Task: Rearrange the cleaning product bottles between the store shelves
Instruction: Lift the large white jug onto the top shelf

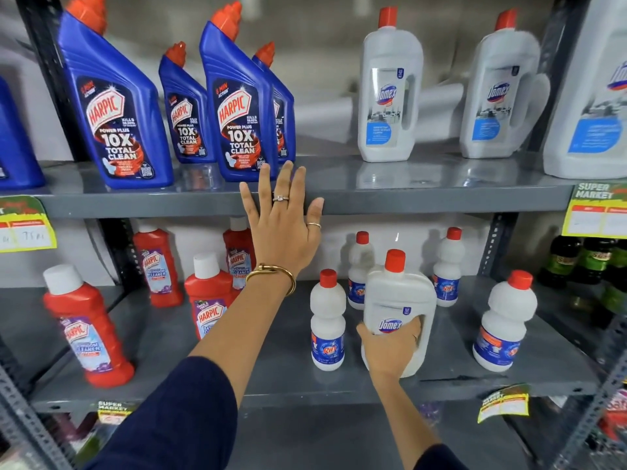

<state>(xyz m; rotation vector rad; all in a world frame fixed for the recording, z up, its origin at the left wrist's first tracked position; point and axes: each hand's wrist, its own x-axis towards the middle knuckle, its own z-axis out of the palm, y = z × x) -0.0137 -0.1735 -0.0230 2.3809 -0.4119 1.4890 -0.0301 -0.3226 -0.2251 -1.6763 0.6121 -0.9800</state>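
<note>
On the lower shelf our right hand is clamping its fingers through the moulded handle of a white Domex bottle, thumb pressing on the front by the label, while the base is sitting on or just above the grey metal, which of the two we cannot tell. Our left hand is reaching up with fingers spread apart and holding nothing, fingertips lying over the front lip of the upper shelf just beside the nearest blue Harpic bottle. We are judging that the Domex is moving between the two levels, since two matching Domex bottles are standing above with a gap between them. To do this well we are keeping the grip deep in the handle, holding the bottle upright, and steering it clear of the small Rin bottles crowding close on both sides, which look light and easy to topple. The Domex is a flat-sided, matte opaque plastic jug with a red screw cap; the Harpic bottles are glossy, with angled red necks; the red bathroom cleaner bottles at left are waisted with white caps. The painted shelf looks smooth and slightly reflective, so bases may slide.
</note>
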